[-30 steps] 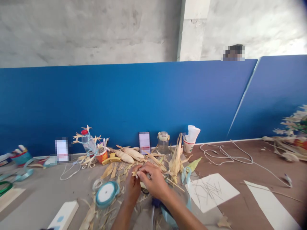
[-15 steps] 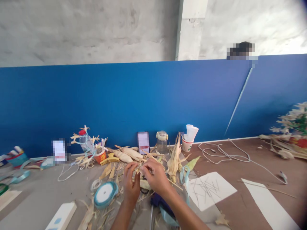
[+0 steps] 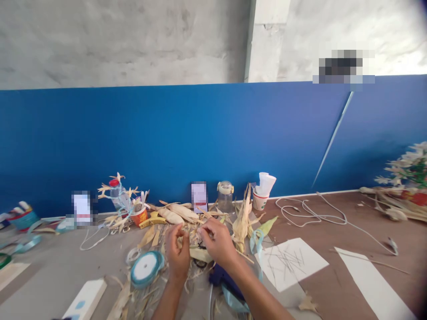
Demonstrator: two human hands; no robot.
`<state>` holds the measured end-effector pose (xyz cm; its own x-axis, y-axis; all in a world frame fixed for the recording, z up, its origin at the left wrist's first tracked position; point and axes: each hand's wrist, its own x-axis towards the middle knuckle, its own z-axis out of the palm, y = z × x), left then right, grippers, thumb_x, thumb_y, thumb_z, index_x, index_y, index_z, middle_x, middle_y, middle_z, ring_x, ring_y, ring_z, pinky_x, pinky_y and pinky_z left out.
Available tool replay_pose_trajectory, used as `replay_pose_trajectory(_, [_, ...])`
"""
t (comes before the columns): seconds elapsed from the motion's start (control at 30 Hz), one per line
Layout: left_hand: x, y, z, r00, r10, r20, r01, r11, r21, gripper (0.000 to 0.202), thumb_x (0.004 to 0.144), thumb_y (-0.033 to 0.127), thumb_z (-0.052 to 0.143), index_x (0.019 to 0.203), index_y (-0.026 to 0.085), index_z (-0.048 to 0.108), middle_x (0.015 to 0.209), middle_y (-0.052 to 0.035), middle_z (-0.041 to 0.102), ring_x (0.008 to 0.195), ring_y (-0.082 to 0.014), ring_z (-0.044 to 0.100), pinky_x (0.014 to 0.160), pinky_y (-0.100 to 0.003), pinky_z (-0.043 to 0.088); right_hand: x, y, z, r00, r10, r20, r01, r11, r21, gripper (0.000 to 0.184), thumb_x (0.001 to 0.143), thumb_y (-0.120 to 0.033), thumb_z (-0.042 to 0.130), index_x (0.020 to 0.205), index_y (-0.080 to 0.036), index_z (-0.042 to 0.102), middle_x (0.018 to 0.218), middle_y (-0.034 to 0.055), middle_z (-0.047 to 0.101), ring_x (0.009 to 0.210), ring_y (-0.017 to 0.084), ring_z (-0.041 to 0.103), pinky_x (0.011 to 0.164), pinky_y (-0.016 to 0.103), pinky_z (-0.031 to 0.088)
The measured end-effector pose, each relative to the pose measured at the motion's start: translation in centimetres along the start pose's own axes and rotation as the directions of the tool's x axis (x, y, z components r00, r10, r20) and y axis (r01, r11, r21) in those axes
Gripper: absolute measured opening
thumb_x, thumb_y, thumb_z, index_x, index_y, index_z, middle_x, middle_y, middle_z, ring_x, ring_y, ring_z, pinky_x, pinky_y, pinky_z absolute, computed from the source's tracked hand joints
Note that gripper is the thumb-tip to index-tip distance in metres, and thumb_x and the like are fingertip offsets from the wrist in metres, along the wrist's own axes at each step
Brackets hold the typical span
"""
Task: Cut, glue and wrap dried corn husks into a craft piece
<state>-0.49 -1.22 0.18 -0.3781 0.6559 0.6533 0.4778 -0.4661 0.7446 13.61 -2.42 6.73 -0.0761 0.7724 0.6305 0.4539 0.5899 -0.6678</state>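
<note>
My left hand (image 3: 178, 253) and my right hand (image 3: 217, 242) work close together over a heap of dried corn husk strips (image 3: 187, 222) on the table. Both hands are closed in a pinch, each on an end of a thin pale husk strip (image 3: 191, 234) stretched between them. A pale husk piece (image 3: 200, 254) lies just under the hands. A teal ribbon spool (image 3: 146, 268) sits to the left of my left hand. Light blue ribbon (image 3: 233, 298) trails under my right forearm.
Along the blue partition (image 3: 200, 133) stand a red-capped bottle (image 3: 115, 193), an orange cup (image 3: 140, 216), a glass jar (image 3: 226, 196) and a paper cup (image 3: 260, 200). White paper sheets (image 3: 290, 262) and a white cord (image 3: 313, 215) lie on the right. Another person's head shows behind the partition.
My hands have drawn slightly apart, the left moving left and the right staying over the husks, with the thin strip now stretched between them. The view shifted a little.
</note>
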Motion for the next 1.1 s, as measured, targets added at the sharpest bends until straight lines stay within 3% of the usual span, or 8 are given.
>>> replay_pose_trajectory(0.1, [-0.2, 0.5, -0.1, 0.987, 0.126, 0.103, -0.126, 0.992, -0.003, 0.026, 0.087, 0.035, 0.053, 0.104, 0.019, 0.062, 0.104, -0.0107, 0.058, 0.083, -0.0209, 0.06, 0.08, -0.037, 0.052, -0.1, -0.1, 0.1, 1.0, 0.002, 0.012, -0.002, 1.0, 0.006, 0.02, 0.081, -0.015, 0.053, 0.062, -0.019, 0.059, 0.063, 0.0003, 0.054, 0.063, 0.014, 0.053, 0.058, 0.024, 0.038])
replay_pose_trajectory(0.23, [-0.3, 0.4, -0.1, 0.973, 0.191, 0.13, -0.197, 0.98, 0.03, 0.023, 0.087, 0.034, 0.051, 0.099, 0.02, 0.065, 0.101, -0.0103, 0.059, 0.096, -0.0246, 0.058, 0.083, -0.04, 0.051, -0.2, -0.2, 0.3, 1.0, 0.0, 0.031, -0.001, 1.0, 0.007, 0.02, 0.082, -0.016, 0.054, 0.063, -0.018, 0.06, 0.063, 0.0, 0.054, 0.062, 0.014, 0.052, 0.057, 0.024, 0.037])
replay_pose_trajectory(0.5, [-0.6, 0.2, 0.1, 0.982, 0.131, 0.136, -0.132, 0.991, -0.002, 0.018, 0.087, 0.032, 0.051, 0.085, 0.019, 0.063, 0.097, -0.0101, 0.06, 0.095, -0.0237, 0.059, 0.083, -0.037, 0.05, -0.1, -0.2, -0.2, 1.0, 0.001, 0.006, -0.001, 0.999, 0.039, 0.023, 0.083, -0.016, 0.051, 0.062, -0.019, 0.058, 0.062, 0.0009, 0.056, 0.063, 0.015, 0.054, 0.06, 0.025, 0.04])
replay_pose_trajectory(0.6, [-0.7, 0.1, 0.3, 0.992, 0.06, 0.108, -0.056, 0.998, -0.039, 0.02, 0.086, 0.036, 0.051, 0.083, 0.019, 0.062, 0.096, -0.01, 0.062, 0.091, -0.0231, 0.06, 0.078, -0.035, 0.05, 0.0, -0.1, -0.8, 0.999, 0.011, -0.041, -0.009, 0.999, 0.045, 0.024, 0.085, -0.019, 0.049, 0.062, -0.019, 0.058, 0.064, 0.002, 0.059, 0.064, 0.016, 0.055, 0.061, 0.026, 0.042])
replay_pose_trajectory(0.67, [-0.8, 0.2, 0.5, 0.992, -0.045, 0.119, 0.054, 0.996, -0.077, 0.024, 0.087, 0.039, 0.05, 0.08, 0.019, 0.06, 0.089, -0.0077, 0.063, 0.08, -0.0203, 0.061, 0.073, -0.033, 0.049, 0.1, 0.0, -1.1, 0.998, -0.003, -0.07, 0.007, 0.999, 0.052, 0.023, 0.085, -0.019, 0.05, 0.064, -0.02, 0.058, 0.065, 0.0026, 0.06, 0.065, 0.017, 0.057, 0.063, 0.027, 0.043])
replay_pose_trajectory(0.77, [-0.7, 0.7, 0.5, 0.96, -0.227, 0.163, 0.25, 0.959, -0.137, 0.028, 0.088, 0.044, 0.048, 0.08, 0.019, 0.057, 0.064, 0.0002, 0.057, 0.058, -0.0162, 0.056, 0.06, -0.028, 0.046, 0.1, 0.2, -1.0, 0.997, -0.021, -0.069, 0.025, 0.998, 0.057, 0.022, 0.085, -0.019, 0.05, 0.065, -0.02, 0.058, 0.066, 0.0032, 0.061, 0.066, 0.018, 0.058, 0.063, 0.028, 0.044])
replay_pose_trajectory(0.93, [-0.4, 1.1, 0.8, 0.923, -0.317, 0.217, 0.366, 0.897, -0.248, 0.032, 0.085, 0.049, 0.051, 0.074, 0.02, 0.054, 0.061, 0.0024, 0.056, 0.053, -0.0138, 0.052, 0.057, -0.027, 0.044, -0.2, 0.6, -0.4, 0.995, -0.063, -0.076, 0.071, 0.993, 0.099, 0.013, 0.081, -0.014, 0.052, 0.079, -0.02, 0.062, 0.08, 0.006, 0.064, 0.078, 0.021, 0.061, 0.073, 0.032, 0.048])
replay_pose_trajectory(1.1, [-0.4, 0.1, 1.4, 0.847, -0.449, 0.284, 0.522, 0.801, -0.292, 0.038, 0.076, 0.056, 0.059, 0.075, 0.018, 0.058, 0.051, 0.006, 0.049, 0.049, -0.0123, 0.046, 0.052, -0.026, 0.039, -0.4, 1.5, 0.2, 0.991, -0.084, -0.108, 0.096, 0.99, 0.106, 0.024, 0.077, -0.008, 0.049, 0.092, -0.02, 0.064, 0.094, 0.0091, 0.063, 0.092, 0.024, 0.06, 0.084, 0.038, 0.049])
